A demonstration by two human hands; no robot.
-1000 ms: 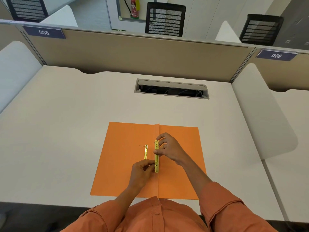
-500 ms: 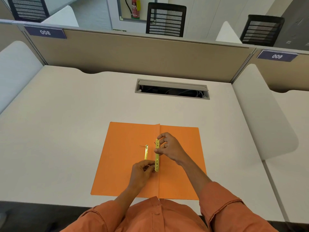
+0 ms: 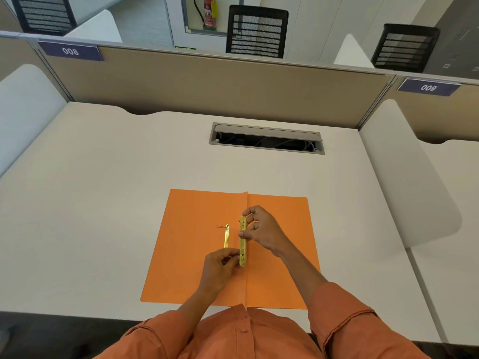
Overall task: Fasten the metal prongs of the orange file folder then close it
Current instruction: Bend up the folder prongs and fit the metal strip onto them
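Brass bar (image 3: 242, 240) between both hands' fingers (image 3: 248, 219).

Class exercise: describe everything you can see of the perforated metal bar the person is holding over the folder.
The metal bar is a slim, shiny, gold-coloured strip with small holes near both ends. It runs lengthwise beside the centre fold of the open orange folder. The right hand pinches its far end, the left hand its near end. A second gold strip lies parallel, apart, to its left.
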